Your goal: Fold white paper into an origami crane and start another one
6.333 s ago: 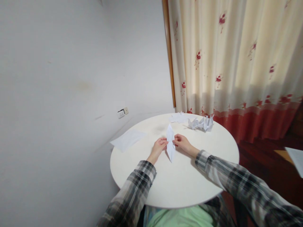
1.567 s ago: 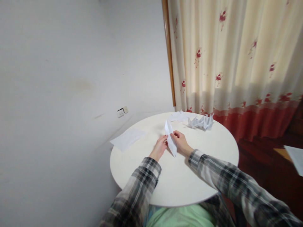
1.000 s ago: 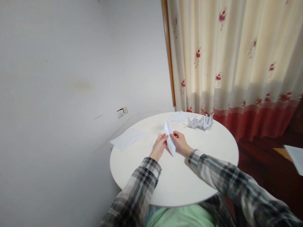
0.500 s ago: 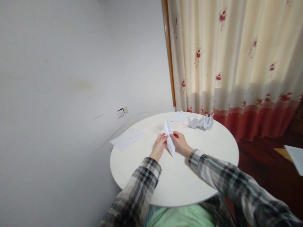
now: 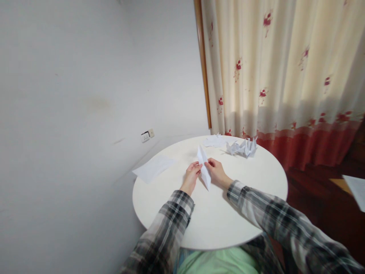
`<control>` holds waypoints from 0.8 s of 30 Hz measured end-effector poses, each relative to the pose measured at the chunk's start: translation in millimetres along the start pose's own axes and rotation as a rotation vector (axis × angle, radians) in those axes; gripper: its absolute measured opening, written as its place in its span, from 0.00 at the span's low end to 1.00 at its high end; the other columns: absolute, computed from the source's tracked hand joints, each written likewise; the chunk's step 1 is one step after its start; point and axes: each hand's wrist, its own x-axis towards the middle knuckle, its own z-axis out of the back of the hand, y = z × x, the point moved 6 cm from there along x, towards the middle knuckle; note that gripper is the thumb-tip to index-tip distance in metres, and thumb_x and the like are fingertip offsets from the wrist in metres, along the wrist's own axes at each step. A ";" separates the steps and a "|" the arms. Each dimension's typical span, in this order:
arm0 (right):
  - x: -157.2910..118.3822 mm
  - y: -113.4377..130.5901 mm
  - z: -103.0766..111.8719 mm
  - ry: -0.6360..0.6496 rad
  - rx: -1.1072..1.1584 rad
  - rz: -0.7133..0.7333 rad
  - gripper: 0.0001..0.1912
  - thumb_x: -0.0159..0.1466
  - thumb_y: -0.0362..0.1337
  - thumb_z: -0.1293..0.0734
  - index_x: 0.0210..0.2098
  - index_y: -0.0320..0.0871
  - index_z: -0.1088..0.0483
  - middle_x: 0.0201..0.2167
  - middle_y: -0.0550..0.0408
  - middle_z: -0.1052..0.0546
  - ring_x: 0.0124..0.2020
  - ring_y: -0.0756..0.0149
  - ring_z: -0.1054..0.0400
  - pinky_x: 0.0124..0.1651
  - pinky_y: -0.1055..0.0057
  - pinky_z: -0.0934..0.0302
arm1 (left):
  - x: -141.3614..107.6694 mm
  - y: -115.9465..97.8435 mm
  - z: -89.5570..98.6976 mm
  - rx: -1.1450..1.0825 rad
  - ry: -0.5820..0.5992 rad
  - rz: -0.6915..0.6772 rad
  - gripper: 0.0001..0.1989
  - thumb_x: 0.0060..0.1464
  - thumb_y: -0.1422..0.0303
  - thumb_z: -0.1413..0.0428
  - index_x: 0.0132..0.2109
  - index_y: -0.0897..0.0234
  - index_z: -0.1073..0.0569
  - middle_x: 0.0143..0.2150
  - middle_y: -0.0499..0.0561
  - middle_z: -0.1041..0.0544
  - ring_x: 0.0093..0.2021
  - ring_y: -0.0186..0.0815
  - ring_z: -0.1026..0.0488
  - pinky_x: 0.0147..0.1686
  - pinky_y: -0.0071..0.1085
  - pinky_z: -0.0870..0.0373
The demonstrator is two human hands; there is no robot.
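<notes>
Between my two hands is a folded piece of white paper (image 5: 205, 177), long and narrow with pointed ends, held above the round white table (image 5: 216, 224). My left hand (image 5: 193, 174) pinches its left side near the middle. From the right, my right hand (image 5: 216, 169) grips the same paper, thumb and fingers closed on its edge. Some fingertips are hidden by the paper. A flat white sheet (image 5: 154, 167) lies on the table to the left of my hands.
Several folded white paper figures (image 5: 243, 147) stand at the table's back right. Beside them lie flat paper pieces (image 5: 216, 141). A wall with a socket (image 5: 145, 137) borders the left; a flowered curtain (image 5: 285, 76) hangs behind. More paper (image 5: 356, 190) shows at far right.
The folded paper has tilted very slightly between my fingers. Both hands keep their hold in nearly the same place.
</notes>
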 end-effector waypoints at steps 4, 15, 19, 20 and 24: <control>-1.0 3.1 1.2 -0.003 0.047 -0.011 0.14 0.56 0.44 0.43 0.24 0.40 0.36 0.19 0.59 0.35 0.22 0.72 0.44 0.24 0.76 0.49 | 2.2 1.5 -2.4 -0.051 0.025 -0.004 0.14 0.36 0.73 0.40 0.34 0.68 0.32 0.30 0.49 0.27 0.30 0.29 0.32 0.36 0.27 0.39; -4.6 33.7 8.5 -0.049 -0.152 0.209 0.16 0.52 0.33 0.39 0.41 0.42 0.35 0.39 0.51 0.32 0.35 0.68 0.38 0.35 0.71 0.41 | 10.1 4.6 3.7 -0.141 -0.001 -0.045 0.12 0.37 0.72 0.41 0.32 0.67 0.33 0.29 0.46 0.28 0.30 0.27 0.32 0.37 0.25 0.39; -4.1 28.9 3.5 -0.006 -0.178 0.220 0.15 0.53 0.34 0.39 0.40 0.42 0.34 0.38 0.50 0.31 0.36 0.67 0.37 0.38 0.70 0.41 | 8.3 1.1 4.5 -0.119 -0.004 -0.077 0.12 0.37 0.72 0.40 0.33 0.67 0.32 0.30 0.47 0.28 0.32 0.28 0.32 0.38 0.26 0.39; -3.3 26.1 3.3 -0.007 -0.177 0.203 0.15 0.53 0.34 0.39 0.41 0.41 0.34 0.37 0.50 0.30 0.35 0.67 0.36 0.37 0.70 0.41 | 7.9 0.5 4.9 -0.107 -0.008 -0.080 0.12 0.37 0.71 0.40 0.33 0.67 0.32 0.30 0.47 0.28 0.32 0.28 0.32 0.38 0.26 0.39; -0.5 15.8 6.6 -0.039 -0.114 0.103 0.18 0.56 0.33 0.43 0.46 0.42 0.39 0.33 0.52 0.28 0.29 0.69 0.35 0.34 0.71 0.41 | 5.8 -1.4 7.5 -0.024 -0.057 -0.089 0.13 0.38 0.70 0.41 0.34 0.68 0.32 0.31 0.48 0.28 0.31 0.28 0.32 0.35 0.26 0.39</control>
